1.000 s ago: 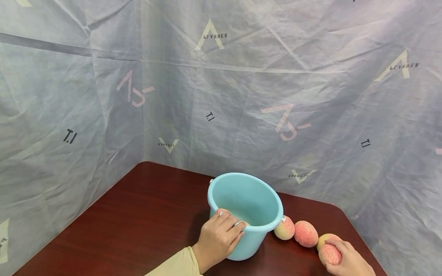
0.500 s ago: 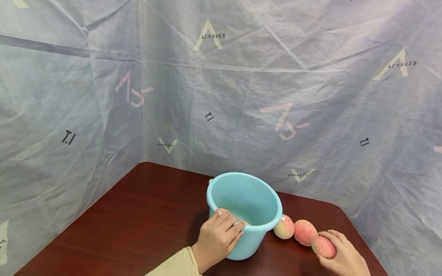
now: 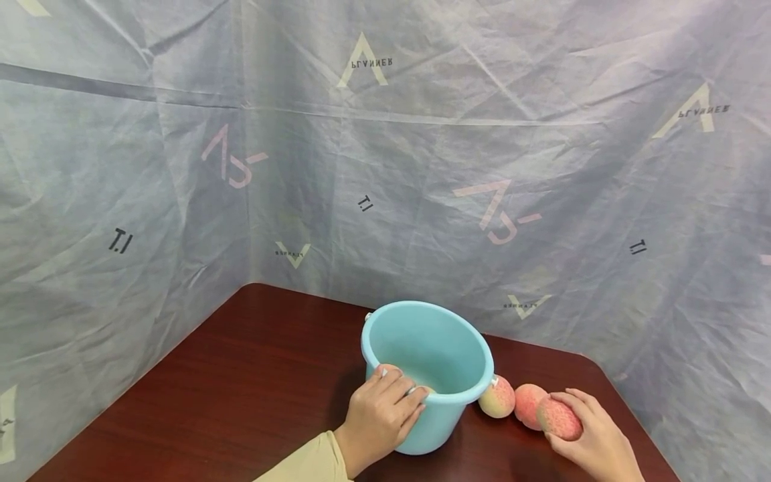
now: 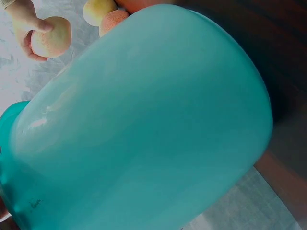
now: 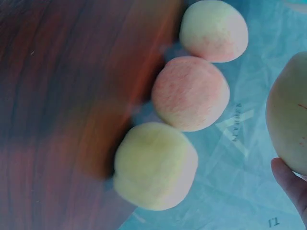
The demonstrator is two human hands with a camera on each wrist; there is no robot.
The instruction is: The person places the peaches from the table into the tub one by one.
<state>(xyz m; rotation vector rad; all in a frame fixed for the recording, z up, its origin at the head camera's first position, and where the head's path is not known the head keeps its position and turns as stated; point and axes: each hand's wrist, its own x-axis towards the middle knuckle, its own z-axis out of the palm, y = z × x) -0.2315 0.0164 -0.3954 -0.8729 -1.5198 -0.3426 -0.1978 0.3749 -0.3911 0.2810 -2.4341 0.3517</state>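
Observation:
My left hand (image 3: 382, 412) grips the near rim of a light blue bucket (image 3: 430, 428), fingers over the edge. Pinkish and yellowish patches show beside those fingers inside the bucket; I cannot tell what they are. The bucket's side (image 4: 144, 120) fills most of the left wrist view. Above the table, my right hand (image 3: 596, 438) holds a pink, speckled peach (image 3: 559, 416) between thumb and fingers. That peach (image 5: 292, 115) is at the right edge of the right wrist view. Three others stand in a row: a yellow one (image 5: 156, 165), a redder one (image 5: 192, 93) and a pale one (image 5: 214, 31).
The dark red wooden table (image 3: 241, 375) extends left of the bucket. Grey printed cloth (image 3: 385, 167) hangs behind the table and along its sides. In the head view, a yellow-pink peach (image 3: 496, 397) lies against the bucket's right side, with a pink peach (image 3: 529, 405) beside it.
My right hand has moved up and leftward with its peach, which now overlaps the row and hides the peach at its near end. My left hand and the bucket have stayed put.

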